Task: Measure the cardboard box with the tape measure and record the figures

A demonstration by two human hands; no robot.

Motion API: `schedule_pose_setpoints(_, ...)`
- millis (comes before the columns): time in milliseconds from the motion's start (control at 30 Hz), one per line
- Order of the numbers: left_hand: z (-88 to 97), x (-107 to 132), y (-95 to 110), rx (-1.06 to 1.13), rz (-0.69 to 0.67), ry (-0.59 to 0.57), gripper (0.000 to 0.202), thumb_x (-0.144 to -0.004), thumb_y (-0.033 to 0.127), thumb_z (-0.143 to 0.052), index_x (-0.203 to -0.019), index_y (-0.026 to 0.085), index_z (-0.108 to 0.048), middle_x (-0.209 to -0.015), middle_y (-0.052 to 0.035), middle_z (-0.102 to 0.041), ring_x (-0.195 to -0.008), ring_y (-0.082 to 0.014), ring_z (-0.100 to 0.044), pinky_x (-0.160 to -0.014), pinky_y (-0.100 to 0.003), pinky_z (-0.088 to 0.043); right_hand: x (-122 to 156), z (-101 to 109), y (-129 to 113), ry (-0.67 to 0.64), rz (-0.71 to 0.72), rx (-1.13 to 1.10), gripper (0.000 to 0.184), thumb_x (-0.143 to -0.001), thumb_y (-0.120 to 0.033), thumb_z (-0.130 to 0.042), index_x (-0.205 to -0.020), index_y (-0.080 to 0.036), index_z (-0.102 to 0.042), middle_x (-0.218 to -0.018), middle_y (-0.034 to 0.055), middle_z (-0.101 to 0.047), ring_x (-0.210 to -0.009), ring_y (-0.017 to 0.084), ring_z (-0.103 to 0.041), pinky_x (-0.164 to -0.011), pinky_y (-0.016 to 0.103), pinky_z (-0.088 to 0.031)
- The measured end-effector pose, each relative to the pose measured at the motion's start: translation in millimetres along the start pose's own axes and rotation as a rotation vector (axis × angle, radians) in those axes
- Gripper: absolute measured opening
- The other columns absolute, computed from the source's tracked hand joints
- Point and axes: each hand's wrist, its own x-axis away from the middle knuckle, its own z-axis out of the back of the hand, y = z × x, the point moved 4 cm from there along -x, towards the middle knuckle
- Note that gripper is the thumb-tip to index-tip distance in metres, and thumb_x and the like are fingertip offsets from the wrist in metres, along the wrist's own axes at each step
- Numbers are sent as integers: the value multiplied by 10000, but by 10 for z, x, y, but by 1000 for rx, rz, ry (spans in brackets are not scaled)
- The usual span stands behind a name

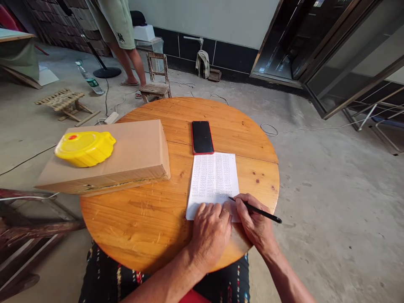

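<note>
Gripping a slim pen [265,213], the right hand [257,226] is holding the tip to the handwritten paper [211,181]; the left hand [212,227], grasping nothing, is pressing on it. On the round, grainy wooden desk [135,229], a glassy phone [202,137] is lying beyond; leftward, a yellow case [85,149] is resting on a cardboard box [139,147].

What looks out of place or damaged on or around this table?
The cardboard box stands out: its left end juts past the edge of the round table, with a yellow case sitting toward that end. Its near-side seam also looks ragged. Nothing looks spilled around the paper.
</note>
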Motion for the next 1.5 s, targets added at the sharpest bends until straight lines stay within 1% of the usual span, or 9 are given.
schedule_pose_setpoints(133,3,-10,0,3,-10,-7,230,-913,188,-586,-1140,196,-614,-826,-16,-634,-770,-237,-605,-737,-422,-478,-1,2,0,7,-2,23,182,-941,-289,-519,-863,-201,-659,-769,10,-679,-673,150,-611,-648,256,-466)
schedule_pose_setpoints(300,13,-17,0,5,-12,-7,194,-928,198,-558,-1111,196,-624,-816,-20,-638,-759,-245,-609,-728,-431,-482,9,0,9,-24,-7,-6,181,-944,-287,-516,-863,-208,-657,-758,3,-669,-656,144,-599,-631,251,-462)
schedule_pose_setpoints(533,13,-12,2,4,-16,0,201,-935,207,-545,-1120,188,-622,-815,-24,-638,-764,-254,-615,-729,-445,-494,-12,-6,4,-18,-1,1,183,-944,-284,-515,-880,-200,-665,-786,16,-685,-685,151,-614,-652,258,-471)
schedule_pose_setpoints(700,13,-13,-2,5,-15,-4,194,-933,201,-548,-1108,191,-629,-813,-21,-641,-757,-246,-615,-722,-439,-495,-3,2,1,-10,11,21,182,-934,-269,-515,-844,-194,-654,-731,7,-661,-629,144,-589,-596,251,-454)
schedule_pose_setpoints(900,-2,-6,-3,-7,2,1,249,-915,195,-581,-1160,179,-619,-842,-27,-658,-784,-238,-631,-765,-434,-497,29,46,26,55,-10,-82,187,-953,-295,-521,-857,-200,-650,-682,-11,-619,-559,132,-531,-540,248,-431)
schedule_pose_setpoints(1067,-10,-3,10,-31,-1,-20,288,-918,186,-573,-1203,199,-611,-856,-23,-663,-801,-236,-642,-780,-433,-501,34,30,75,67,-52,-151,193,-960,-316,-524,-871,-201,-650,-652,-18,-581,-545,136,-512,-517,249,-421)
schedule_pose_setpoints(1200,-6,-9,13,-35,0,-35,289,-918,178,-570,-1202,201,-616,-852,-24,-658,-799,-239,-641,-780,-440,-503,32,28,72,58,-49,-136,184,-954,-308,-533,-872,-198,-655,-658,-19,-585,-540,127,-504,-523,245,-419)
schedule_pose_setpoints(1500,10,-14,18,-33,-4,-8,296,-902,178,-594,-1196,194,-618,-831,-20,-649,-783,-239,-640,-773,-445,-500,26,29,52,39,-45,-85,198,-949,-306,-527,-861,-192,-662,-681,-9,-618,-551,128,-521,-542,245,-436)
